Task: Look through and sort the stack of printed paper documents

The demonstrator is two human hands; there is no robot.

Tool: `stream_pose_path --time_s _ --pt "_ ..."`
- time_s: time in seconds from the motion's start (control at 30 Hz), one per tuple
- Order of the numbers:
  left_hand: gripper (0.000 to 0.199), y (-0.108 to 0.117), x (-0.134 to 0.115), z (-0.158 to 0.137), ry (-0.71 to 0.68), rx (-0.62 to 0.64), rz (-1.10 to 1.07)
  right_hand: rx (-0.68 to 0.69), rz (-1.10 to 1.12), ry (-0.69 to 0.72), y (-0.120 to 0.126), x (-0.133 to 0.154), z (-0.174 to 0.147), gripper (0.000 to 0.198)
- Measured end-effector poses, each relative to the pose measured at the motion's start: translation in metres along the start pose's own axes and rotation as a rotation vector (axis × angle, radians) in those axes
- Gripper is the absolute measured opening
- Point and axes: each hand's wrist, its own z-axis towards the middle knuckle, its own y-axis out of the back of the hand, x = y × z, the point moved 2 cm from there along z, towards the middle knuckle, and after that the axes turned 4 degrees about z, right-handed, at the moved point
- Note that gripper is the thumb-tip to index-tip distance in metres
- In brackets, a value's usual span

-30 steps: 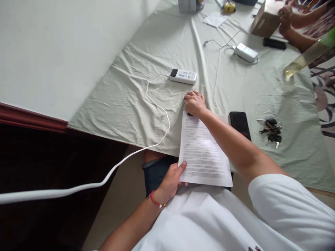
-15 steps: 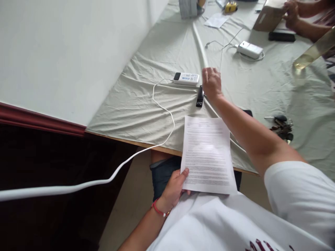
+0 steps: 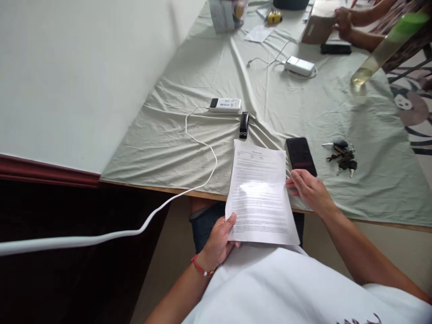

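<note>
A stack of printed paper sheets [image 3: 259, 198] is in my left hand [image 3: 221, 238], thumb on top at the lower left edge and fingers underneath. The sheets lean over the table's near edge, above my lap. My right hand [image 3: 308, 189] is at the right edge of the sheets, fingers stretched toward it; whether the fingertips touch the paper is hard to see. A black phone [image 3: 301, 156] lies just beyond that hand. Past the top of the sheets, a small black stapler [image 3: 244, 125] rests on the cloth beside a white power bank [image 3: 225, 105].
A white cable [image 3: 162, 209] runs from the power bank across the table edge toward the left. Keys [image 3: 344, 157] lie on the right. Farther off are a second white device [image 3: 299, 66], a tilted bottle [image 3: 374, 63], a yellow tape measure [image 3: 274, 18] and another person's hands [image 3: 344, 22] at a box.
My right hand has drawn back from beside the stapler to the right edge of the sheets. The phone is now uncovered. My left hand still holds the paper.
</note>
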Motion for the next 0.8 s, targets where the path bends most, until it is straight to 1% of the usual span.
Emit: stream_pose_path --time_s 0.03,0.1,0.13,0.17,0.23,0.3,0.37,0.43,0.47,0.53,0.6,0.63,0.7,0.73,0.8 --pt "0.058 -0.002 0.0 0.0 0.002 0.002 -0.009 -0.038 -0.001 -0.028 0.003 -0.003 -0.007 0.062" --pt "0.056 -0.006 0.0 -0.002 0.013 0.001 -0.025 -0.155 -0.036 -0.03 0.008 -0.004 -0.019 0.068" --pt "0.055 -0.007 0.0 -0.002 0.021 -0.005 -0.034 -0.178 -0.043 -0.039 0.009 -0.003 -0.024 0.069" --pt "0.055 -0.008 0.0 -0.003 0.029 -0.015 -0.045 -0.154 -0.022 -0.075 0.009 -0.002 -0.028 0.069" --pt "0.053 -0.007 0.001 -0.005 0.034 -0.041 -0.072 -0.009 0.106 -0.19 0.005 -0.001 -0.035 0.066" --pt "0.051 -0.006 0.003 -0.006 0.028 -0.063 -0.077 0.155 0.302 -0.292 -0.002 -0.001 -0.04 0.063" --pt "0.051 -0.006 0.007 -0.007 0.018 -0.08 -0.038 0.253 0.498 -0.368 -0.008 -0.003 -0.042 0.062" --pt "0.053 -0.008 0.012 -0.008 0.01 -0.09 0.024 0.281 0.639 -0.396 -0.014 -0.006 -0.041 0.059" --pt "0.056 -0.01 0.015 -0.008 0.004 -0.092 0.054 0.274 0.678 -0.385 -0.016 -0.007 -0.04 0.056" --pt "0.06 -0.012 0.019 -0.008 0.0 -0.083 0.117 0.26 0.703 -0.347 -0.02 -0.009 -0.038 0.048" --pt "0.064 -0.01 0.019 -0.006 -0.034 -0.069 0.176 0.253 0.702 -0.338 -0.022 -0.01 -0.038 0.043" --pt "0.067 -0.007 0.016 -0.004 -0.075 -0.075 0.206 0.246 0.71 -0.345 -0.022 -0.01 -0.038 0.041" --pt "0.072 0.004 0.007 0.003 -0.234 -0.14 0.293 0.233 0.758 -0.357 -0.019 -0.009 -0.04 0.037" --pt "0.072 0.011 0.0 0.007 -0.348 -0.219 0.381 0.228 0.793 -0.361 -0.017 -0.009 -0.041 0.036" --pt "0.06 0.023 -0.016 0.016 -0.622 -0.407 0.676 0.231 0.85 -0.378 -0.011 -0.01 -0.043 0.036"
